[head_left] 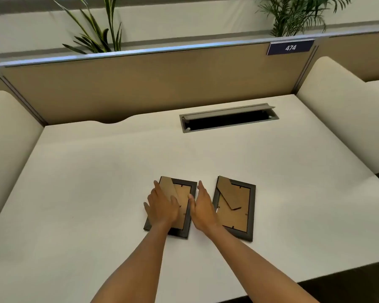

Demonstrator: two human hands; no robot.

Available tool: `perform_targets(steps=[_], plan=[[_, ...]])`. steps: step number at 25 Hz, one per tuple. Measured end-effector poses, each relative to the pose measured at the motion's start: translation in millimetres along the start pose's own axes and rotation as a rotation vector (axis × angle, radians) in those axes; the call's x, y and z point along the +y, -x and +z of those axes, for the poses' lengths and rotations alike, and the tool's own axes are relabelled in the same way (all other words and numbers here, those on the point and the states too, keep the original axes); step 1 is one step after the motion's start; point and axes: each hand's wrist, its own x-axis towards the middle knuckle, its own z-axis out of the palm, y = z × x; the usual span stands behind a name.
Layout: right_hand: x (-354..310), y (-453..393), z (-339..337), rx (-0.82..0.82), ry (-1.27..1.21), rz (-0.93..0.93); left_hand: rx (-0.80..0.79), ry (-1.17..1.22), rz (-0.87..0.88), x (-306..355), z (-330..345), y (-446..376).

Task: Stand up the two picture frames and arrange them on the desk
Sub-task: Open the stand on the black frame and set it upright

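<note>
Two black picture frames lie face down, side by side, on the white desk (96,182), their brown backing boards and folded stands facing up. My left hand (162,208) rests flat on the left frame (185,215), fingers spread over its backing and stand. My right hand (202,209) lies on edge in the gap between the frames, its thumb against the left frame's right side. The right frame (236,208) lies untouched, just right of my right hand.
An open grey cable slot (228,118) is set into the desk at the back right. A tan partition (140,84) with a "474" label (290,47) closes the far side. Cream side panels (337,110) flank both ends; plants (96,33) rise behind.
</note>
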Motion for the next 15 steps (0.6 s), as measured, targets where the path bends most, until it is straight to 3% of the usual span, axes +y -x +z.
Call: perform_targets(steps=[5,10,15], plan=[[-6,20,13,0.143,0.072,0.158,-0.034,-0.004,-0.085,1,8,1],[-15,27,28,0.082,0.065,0.223,-0.072,-0.056,-0.204,2,16,-1],[-18,17,14,0.014,-0.175,0.342,-0.110,0.038,-0.374,11,6,-12]])
